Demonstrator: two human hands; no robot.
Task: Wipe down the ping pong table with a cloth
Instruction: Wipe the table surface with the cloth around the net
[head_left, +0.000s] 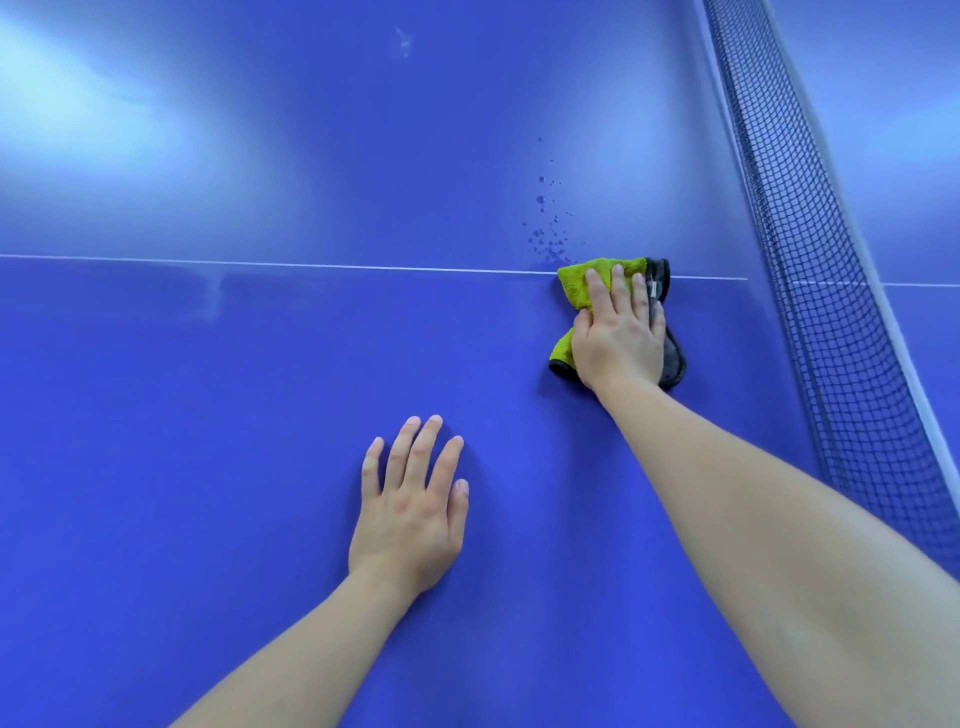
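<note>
We see the right hand (618, 332) stretched far forward on a nearly straight arm, palm down, fingers extended and held close together. It presses flat on the cloth (582, 283) rather than curling round it. The cloth is bunched under that hand, yellow-green on the left with a dark grey side showing along the right and at the wrist end. It lies on the blue ping pong table (208, 415), its far end touching the thin white line (260, 264) that crosses the surface, and it is near the net (831, 260) without touching it. Just beyond the cloth, on the far side of the line, we find a scatter of water droplets (545, 228) on the surface. The left hand (410, 514) sits nearer to us and to the left, well apart from the cloth. It is palm down on the bare table with its fingers straight and slightly spread, holding nothing, and its forearm angles in from the lower left. Pale reflections of light show on the far half of the table.
</note>
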